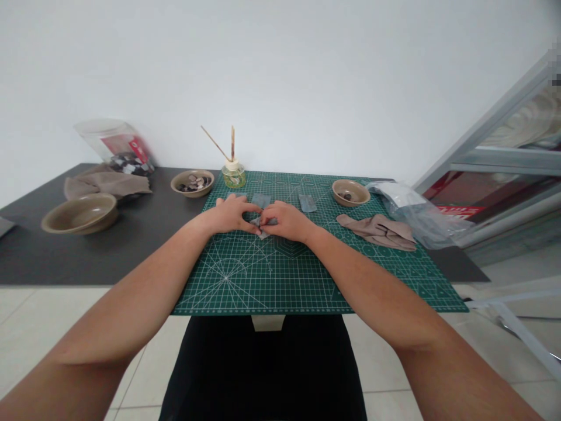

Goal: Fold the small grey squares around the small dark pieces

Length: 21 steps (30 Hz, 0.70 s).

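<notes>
My left hand (231, 214) and my right hand (284, 221) meet over the green cutting mat (245, 275). Between their fingertips is a small greyish, thin piece (263, 235), partly hidden by the fingers; its exact kind is unclear. My right fingers are pinched together on it. The left thumb and forefinger curve round to its left side and touch it. Just beyond the hands lie bluish translucent rectangles: one (262, 200) behind the left fingertips, another (307, 203) behind the right hand, and a third partly hidden by the left hand.
A bowl of small dark and light pieces (193, 183) stands left of a reed diffuser (234, 173). Farther left are a bowl (81, 214), a brown cloth (107, 182) and a plastic bag (127, 146). At right sit a small bowl (350, 193), a cloth (379, 232) and a clear bag (425, 216).
</notes>
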Tool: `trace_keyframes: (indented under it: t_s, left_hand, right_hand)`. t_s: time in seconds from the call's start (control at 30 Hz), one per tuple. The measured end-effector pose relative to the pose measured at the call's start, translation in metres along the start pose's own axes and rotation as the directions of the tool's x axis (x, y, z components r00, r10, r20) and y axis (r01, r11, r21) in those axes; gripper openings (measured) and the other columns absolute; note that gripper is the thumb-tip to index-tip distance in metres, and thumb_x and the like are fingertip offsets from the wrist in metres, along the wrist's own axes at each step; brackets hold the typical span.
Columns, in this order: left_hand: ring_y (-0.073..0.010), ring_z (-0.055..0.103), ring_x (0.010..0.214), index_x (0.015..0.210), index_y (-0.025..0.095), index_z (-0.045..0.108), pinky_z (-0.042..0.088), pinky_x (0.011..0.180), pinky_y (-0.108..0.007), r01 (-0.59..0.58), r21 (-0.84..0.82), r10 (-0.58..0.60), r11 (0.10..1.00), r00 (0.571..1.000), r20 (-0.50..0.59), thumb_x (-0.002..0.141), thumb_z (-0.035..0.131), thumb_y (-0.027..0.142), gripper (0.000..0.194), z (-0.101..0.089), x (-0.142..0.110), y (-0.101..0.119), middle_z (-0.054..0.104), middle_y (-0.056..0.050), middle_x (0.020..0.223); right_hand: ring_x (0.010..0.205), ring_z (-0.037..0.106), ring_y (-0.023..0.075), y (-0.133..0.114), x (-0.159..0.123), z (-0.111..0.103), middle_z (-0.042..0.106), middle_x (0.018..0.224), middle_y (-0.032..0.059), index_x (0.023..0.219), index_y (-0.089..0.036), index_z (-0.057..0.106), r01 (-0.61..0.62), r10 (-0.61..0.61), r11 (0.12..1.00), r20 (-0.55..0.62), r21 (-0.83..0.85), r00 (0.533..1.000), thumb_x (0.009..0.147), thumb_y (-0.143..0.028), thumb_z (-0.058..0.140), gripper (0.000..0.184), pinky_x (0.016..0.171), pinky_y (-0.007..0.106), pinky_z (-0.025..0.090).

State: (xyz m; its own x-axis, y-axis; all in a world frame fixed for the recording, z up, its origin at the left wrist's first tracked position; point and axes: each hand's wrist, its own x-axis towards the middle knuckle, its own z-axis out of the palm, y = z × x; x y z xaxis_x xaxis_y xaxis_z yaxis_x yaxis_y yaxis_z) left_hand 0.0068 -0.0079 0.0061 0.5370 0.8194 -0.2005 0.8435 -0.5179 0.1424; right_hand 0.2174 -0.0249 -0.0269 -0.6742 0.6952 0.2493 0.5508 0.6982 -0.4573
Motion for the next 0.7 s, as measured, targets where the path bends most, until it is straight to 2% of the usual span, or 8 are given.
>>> trace_keyframes:
  t_s: [0.13, 0.3, 0.53, 0.7]
  left_hand:
    - [-0.038, 0.047, 0.115, 0.135, 0.036, 0.066, 0.036, 0.097, -0.049, 0.0, -0.008, 0.0, 1.0, 1.0, 0.013, 0.077, 0.067, 0.072, 0.068, 0.0, 0.0, 0.0, 0.059, -0.011, 0.116]
    - [-0.0389, 0.048, 0.116, 0.135, 0.037, 0.067, 0.036, 0.098, -0.051, -0.002, -0.022, 0.002, 1.0, 1.0, 0.009, 0.077, 0.067, 0.071, 0.067, -0.001, -0.001, 0.0, 0.059, -0.012, 0.116]
    - [-0.0405, 0.048, 0.118, 0.134, 0.035, 0.067, 0.036, 0.098, -0.052, 0.004, -0.007, -0.004, 1.0, 1.0, 0.019, 0.076, 0.068, 0.07, 0.068, -0.004, -0.004, 0.004, 0.059, -0.012, 0.116]
    - [-0.0411, 0.048, 0.116, 0.132, 0.034, 0.068, 0.036, 0.097, -0.053, -0.003, 0.001, 0.003, 1.0, 1.0, 0.006, 0.074, 0.068, 0.072, 0.069, -0.003, -0.004, 0.004, 0.06, -0.013, 0.115]
  right_hand:
    - [0.086, 0.058, 0.0163, -0.001, -0.002, -0.003, 0.069, 0.085, -0.0002, 0.075, -0.02, 0.071, 0.025, -0.027, 0.998, 0.032, 0.054, 0.999, 0.082, -0.024, 0.08, 0.012, 0.085, 0.029, 0.039]
    - [0.083, 0.058, 0.0161, 0.006, -0.003, -0.005, 0.066, 0.082, -0.0015, 0.073, -0.02, 0.069, 0.033, -0.034, 0.997, 0.013, 0.071, 0.999, 0.077, -0.021, 0.08, 0.011, 0.083, 0.029, 0.039]
    - [0.089, 0.058, 0.0176, 0.003, -0.002, -0.003, 0.07, 0.09, 0.0011, 0.08, -0.02, 0.071, 0.023, -0.024, 1.0, 0.018, 0.019, 1.0, 0.087, -0.021, 0.074, 0.008, 0.089, 0.031, 0.039]
    - [0.089, 0.059, 0.0173, -0.003, -0.003, -0.005, 0.071, 0.089, 0.0005, 0.077, -0.02, 0.071, 0.031, -0.035, 0.998, 0.054, 0.061, 0.998, 0.081, -0.019, 0.078, 0.008, 0.087, 0.03, 0.039]
